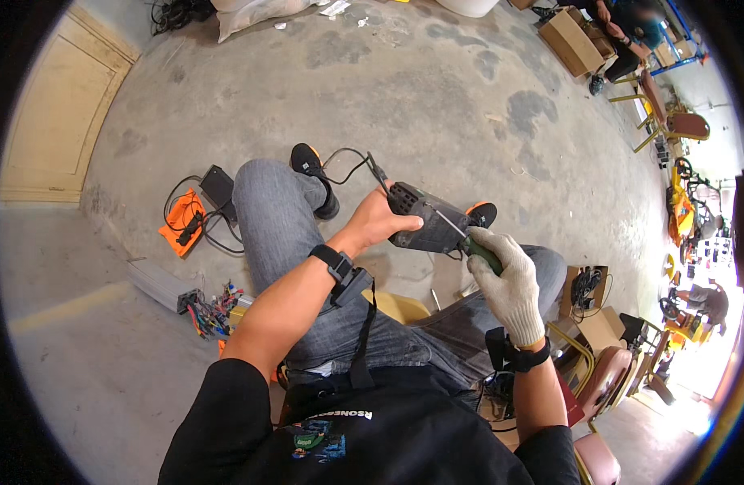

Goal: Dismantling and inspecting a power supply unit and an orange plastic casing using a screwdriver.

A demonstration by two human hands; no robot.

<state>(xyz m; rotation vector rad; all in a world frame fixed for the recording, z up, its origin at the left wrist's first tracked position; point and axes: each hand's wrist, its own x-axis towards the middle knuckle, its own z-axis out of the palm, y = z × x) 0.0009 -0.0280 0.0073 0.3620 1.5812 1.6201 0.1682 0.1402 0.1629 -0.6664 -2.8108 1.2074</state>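
My left hand [378, 220], bare, grips a black box-shaped power adapter [430, 229] by its left end, the thumb lying across the top. A black cable runs from that end toward my left shoe. In a white knitted glove, my right hand [509, 279] is wrapped round the green handle of a screwdriver [485, 255]. The thin metal shaft points up and left across the adapter's upper face. Whether its tip sits in a screw is too small to tell. Both hands are above the gap between my knees.
Left of my leg lie another black adapter [218, 187], an orange bag [183, 223] and a grey metal case [155, 283] with loose coloured wires. A cardboard box [584, 303] with cables and stacked chairs [608, 376] stand at right. Another person [637, 31] sits at far right beside cartons [571, 42].
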